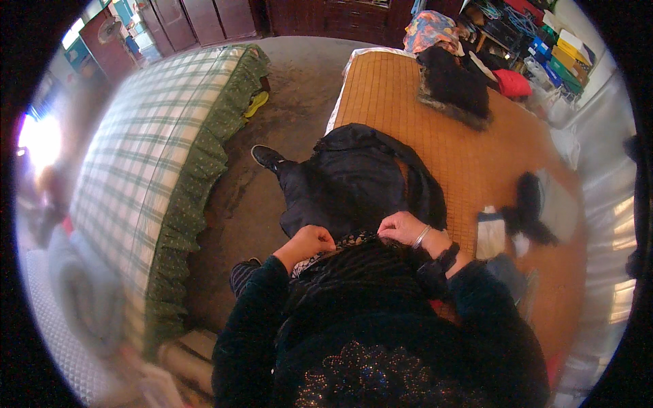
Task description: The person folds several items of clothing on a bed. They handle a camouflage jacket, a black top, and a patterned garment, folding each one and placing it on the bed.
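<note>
My left hand (309,245) and my right hand (404,227) are held a short way apart over my lap. Each pinches the edge of a dark cloth with a pale floral print (352,238). A silver bangle (422,236) circles the right wrist. Beyond my fingers a large black garment (352,178) spreads over my lap and onto the bed's edge. A black shoe (265,156) shows past its left side. Folds hide where the printed cloth joins the black garment. My sleeves are dark velvet.
A bed with a woven bamboo mat (377,86) extends right. On it lie a dark furry bundle (454,81) and folded clothes (491,234). Across the bare floor (250,188) stands a bed with a checked sheet (163,122). Boxes (569,61) are piled at far right.
</note>
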Tool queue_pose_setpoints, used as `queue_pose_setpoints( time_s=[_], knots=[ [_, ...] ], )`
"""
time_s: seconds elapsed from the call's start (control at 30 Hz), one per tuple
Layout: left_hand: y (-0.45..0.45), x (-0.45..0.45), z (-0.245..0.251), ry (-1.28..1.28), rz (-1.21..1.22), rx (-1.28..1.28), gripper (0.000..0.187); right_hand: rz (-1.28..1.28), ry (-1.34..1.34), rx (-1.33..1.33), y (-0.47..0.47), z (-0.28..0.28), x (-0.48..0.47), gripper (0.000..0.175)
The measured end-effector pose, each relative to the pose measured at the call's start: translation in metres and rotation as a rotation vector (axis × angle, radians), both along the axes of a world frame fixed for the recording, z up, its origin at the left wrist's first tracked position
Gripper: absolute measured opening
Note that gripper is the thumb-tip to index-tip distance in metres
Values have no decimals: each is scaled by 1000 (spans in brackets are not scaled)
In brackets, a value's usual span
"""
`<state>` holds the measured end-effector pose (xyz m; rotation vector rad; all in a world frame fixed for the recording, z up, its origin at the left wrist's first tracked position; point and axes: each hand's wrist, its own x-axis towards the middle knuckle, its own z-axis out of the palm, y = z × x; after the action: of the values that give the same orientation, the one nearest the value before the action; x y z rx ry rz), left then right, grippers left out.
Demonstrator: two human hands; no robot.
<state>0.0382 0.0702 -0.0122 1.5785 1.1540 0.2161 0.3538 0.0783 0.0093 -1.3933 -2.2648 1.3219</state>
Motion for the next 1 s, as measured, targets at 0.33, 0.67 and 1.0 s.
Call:
queue_pose_setpoints(
  time_s=[0.33,0.67,1.0],
  knots=[
    [-7,10,16,-62,315,455,15,-292,186,365,9,18,-25,15],
    [20,8,88,506,144,660,25,-346,271,753,18,102,-61,8],
    [-23,49,147,-132,436,573,22,-157,284,553,8,-34,-98,27]
  ],
)
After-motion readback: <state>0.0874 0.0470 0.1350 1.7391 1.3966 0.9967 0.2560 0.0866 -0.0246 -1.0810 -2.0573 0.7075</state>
